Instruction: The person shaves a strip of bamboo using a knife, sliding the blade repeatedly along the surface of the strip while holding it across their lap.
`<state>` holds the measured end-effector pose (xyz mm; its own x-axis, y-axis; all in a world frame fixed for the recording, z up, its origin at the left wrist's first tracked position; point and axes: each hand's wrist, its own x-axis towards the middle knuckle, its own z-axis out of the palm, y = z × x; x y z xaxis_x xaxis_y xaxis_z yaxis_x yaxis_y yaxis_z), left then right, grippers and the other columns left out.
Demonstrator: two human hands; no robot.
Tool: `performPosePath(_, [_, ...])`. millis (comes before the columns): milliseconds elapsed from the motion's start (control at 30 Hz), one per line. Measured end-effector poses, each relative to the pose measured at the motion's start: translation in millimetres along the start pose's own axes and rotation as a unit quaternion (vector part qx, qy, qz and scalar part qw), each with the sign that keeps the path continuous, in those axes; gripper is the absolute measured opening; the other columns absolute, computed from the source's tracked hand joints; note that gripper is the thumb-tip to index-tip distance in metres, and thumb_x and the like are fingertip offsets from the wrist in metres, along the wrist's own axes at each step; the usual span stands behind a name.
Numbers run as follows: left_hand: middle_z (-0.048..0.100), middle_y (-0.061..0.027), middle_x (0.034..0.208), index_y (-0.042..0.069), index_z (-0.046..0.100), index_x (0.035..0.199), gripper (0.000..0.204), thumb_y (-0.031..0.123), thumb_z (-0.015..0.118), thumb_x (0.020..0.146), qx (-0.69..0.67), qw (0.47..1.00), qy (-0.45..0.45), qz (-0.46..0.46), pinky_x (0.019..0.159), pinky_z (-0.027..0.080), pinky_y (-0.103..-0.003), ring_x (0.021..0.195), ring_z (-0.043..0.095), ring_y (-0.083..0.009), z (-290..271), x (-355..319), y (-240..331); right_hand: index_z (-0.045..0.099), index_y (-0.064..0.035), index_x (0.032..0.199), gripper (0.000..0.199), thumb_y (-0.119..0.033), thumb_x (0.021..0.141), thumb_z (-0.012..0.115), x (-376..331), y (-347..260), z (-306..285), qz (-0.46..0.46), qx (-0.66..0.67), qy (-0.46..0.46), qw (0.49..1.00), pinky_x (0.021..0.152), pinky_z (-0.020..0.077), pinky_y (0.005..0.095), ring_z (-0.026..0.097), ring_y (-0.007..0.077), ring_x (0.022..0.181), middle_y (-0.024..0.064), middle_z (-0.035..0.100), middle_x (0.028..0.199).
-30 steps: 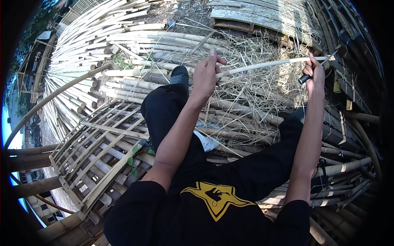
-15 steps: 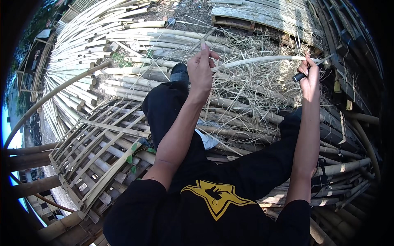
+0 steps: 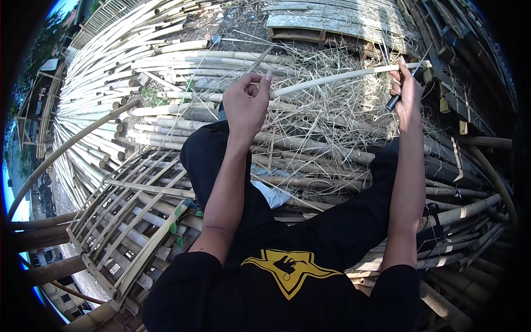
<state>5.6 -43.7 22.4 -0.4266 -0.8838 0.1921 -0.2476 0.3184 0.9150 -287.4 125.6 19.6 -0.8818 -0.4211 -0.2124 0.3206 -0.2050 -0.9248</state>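
A long pale bamboo strip [image 3: 332,77] spans between my two hands, bowed slightly upward. My left hand [image 3: 247,102] pinches its left end between thumb and fingers. At the other end, my right hand [image 3: 406,91] is closed round a knife [image 3: 393,102] with a black handle. The thin blade points up and to the right, past the strip's far end. My right thumb rests by the strip near the blade. Below the strip, a heap of thin bamboo shavings [image 3: 337,119] covers the ground and some poles.
Stacked bamboo poles [image 3: 182,113] lie at the left and under my legs. A woven bamboo lattice [image 3: 138,216] slopes beside my left knee. Wooden slats [image 3: 343,22] form a platform at the back; dark stacked timber [image 3: 459,61] stands at the right. A white scrap [image 3: 270,195] lies between my legs.
My left hand has moved slightly left and down and turned over, back of the hand now showing. The knife has tilted more upright in my right hand, and the strip is straighter.
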Motion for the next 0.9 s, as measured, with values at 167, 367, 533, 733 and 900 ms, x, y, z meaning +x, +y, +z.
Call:
performPosePath(167, [0.037,0.0048,0.043,0.000,0.067,0.083,0.020,0.020,0.070,0.082,0.075,0.996,0.044,0.023,0.042,0.021,-0.025,0.041,0.029,-0.0027,-32,6,11,0.058,-0.0028,0.096,0.029,-0.028,0.086,0.067,21,-10,-24,-0.135,-0.017,0.148,0.980,0.039,0.0303,0.0214,0.037,0.0051,0.041,0.0077,0.064,0.077])
performPosePath(367, [0.038,0.0093,0.045,-0.002,0.066,0.091,0.019,0.013,0.071,0.080,0.006,1.000,0.001,0.011,0.042,0.016,-0.020,0.042,0.029,0.0019,-58,10,14,0.060,-0.0053,0.110,0.027,-0.023,0.089,0.062,22,-17,-35,-0.165,-0.089,0.133,0.973,0.041,0.0285,0.0188,0.035,0.0027,0.044,0.0041,0.069,0.096])
performPosePath(533, [0.041,0.0098,0.046,-0.003,0.065,0.091,0.024,0.017,0.073,0.081,-0.047,0.998,0.013,-0.033,0.042,0.017,-0.020,0.042,0.030,0.0020,-72,15,11,0.068,-0.0023,0.090,0.027,-0.028,0.091,0.060,12,-15,-23,-0.134,-0.148,0.094,0.975,0.038,0.0313,0.0217,0.037,0.0038,0.040,0.0052,0.069,0.083])
performPosePath(733, [0.045,0.0089,0.051,-0.002,0.066,0.091,0.028,0.023,0.074,0.081,-0.088,0.989,0.083,-0.090,0.042,0.022,-0.017,0.042,0.032,0.0023,-76,23,0,0.067,0.0010,0.089,0.039,-0.035,0.094,0.053,6,-1,-12,-0.139,-0.153,0.108,0.972,0.037,0.0327,0.0223,0.040,0.0060,0.038,0.0086,0.070,0.085])
performPosePath(900, [0.039,0.0098,0.050,-0.001,0.067,0.086,0.027,0.026,0.072,0.082,-0.104,0.985,0.084,-0.108,0.042,0.018,-0.019,0.042,0.028,0.0014,-78,26,-8,0.068,0.0040,0.091,0.046,-0.040,0.093,0.052,5,12,-10,-0.148,-0.166,0.123,0.967,0.036,0.0333,0.0250,0.039,0.0079,0.037,0.0123,0.070,0.086])
